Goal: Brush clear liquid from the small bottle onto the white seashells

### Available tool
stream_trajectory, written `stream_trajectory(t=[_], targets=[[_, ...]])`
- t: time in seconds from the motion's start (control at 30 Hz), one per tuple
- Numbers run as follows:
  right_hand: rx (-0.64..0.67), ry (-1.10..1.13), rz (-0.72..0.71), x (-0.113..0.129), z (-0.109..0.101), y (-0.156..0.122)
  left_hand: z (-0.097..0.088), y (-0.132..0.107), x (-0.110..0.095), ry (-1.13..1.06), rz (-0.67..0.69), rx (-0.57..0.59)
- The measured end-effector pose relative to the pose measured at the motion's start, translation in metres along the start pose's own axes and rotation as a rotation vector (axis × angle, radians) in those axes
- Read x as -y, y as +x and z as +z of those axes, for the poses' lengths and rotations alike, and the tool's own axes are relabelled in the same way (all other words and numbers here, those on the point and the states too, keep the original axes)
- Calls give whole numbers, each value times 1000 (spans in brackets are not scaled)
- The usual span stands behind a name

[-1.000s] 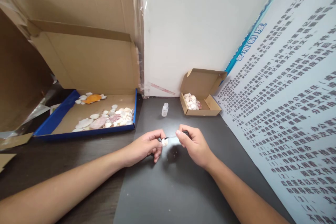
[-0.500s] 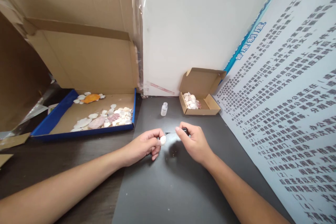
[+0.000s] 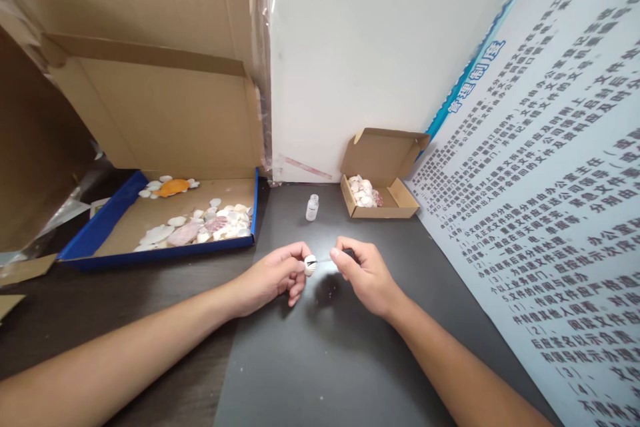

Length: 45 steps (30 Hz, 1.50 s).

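The left hand (image 3: 273,277) pinched a small white seashell (image 3: 310,264) between its fingertips, dark strokes already painted across it. The right hand (image 3: 364,273) gripped a thin brush (image 3: 345,254), its tip touching the shell. Just beyond the hands stood a small open glass bottle (image 3: 312,207). Further right sat a small cardboard box (image 3: 383,180) of shells; far left, a blue-edged tray (image 3: 160,255) held more shells, apparently unpainted.
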State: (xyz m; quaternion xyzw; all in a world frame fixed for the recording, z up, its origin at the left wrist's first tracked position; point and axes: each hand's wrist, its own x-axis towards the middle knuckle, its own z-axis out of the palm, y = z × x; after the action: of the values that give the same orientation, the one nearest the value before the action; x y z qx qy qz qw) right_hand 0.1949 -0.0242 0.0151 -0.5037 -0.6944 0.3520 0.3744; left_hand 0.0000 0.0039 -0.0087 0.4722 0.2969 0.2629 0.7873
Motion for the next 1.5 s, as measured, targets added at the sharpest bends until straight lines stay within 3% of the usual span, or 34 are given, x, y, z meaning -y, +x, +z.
stream_trajectory(t=[0.17,0.37,0.53,0.7,0.83,1.03,1.2,1.37,1.5], targets=[[-95,-134,47,-1,-2,1,0,0,-5,-113,9,-36],[57,-62,-22,1,-1,-1,-2,1,-7,-207,13,-66],[-49,-123,25,1,-1,0,-2,1,-8,-228,21,-75],[44,-96,-14,2,-2,-1,-4,1,-7,-238,17,-61],[-75,-185,31,1,-4,0,-4,0,-7,-238,25,-62],[70,-129,-1,3,-2,-1,-3,1,-7,-254,12,-54],[-40,-195,46,1,0,0,-2,1,-7,-264,15,-49],[82,-108,-28,1,0,-2,-2,-1,-8,-254,7,-45],[25,-160,10,0,-1,0,-2,0,-8,-242,10,-49]])
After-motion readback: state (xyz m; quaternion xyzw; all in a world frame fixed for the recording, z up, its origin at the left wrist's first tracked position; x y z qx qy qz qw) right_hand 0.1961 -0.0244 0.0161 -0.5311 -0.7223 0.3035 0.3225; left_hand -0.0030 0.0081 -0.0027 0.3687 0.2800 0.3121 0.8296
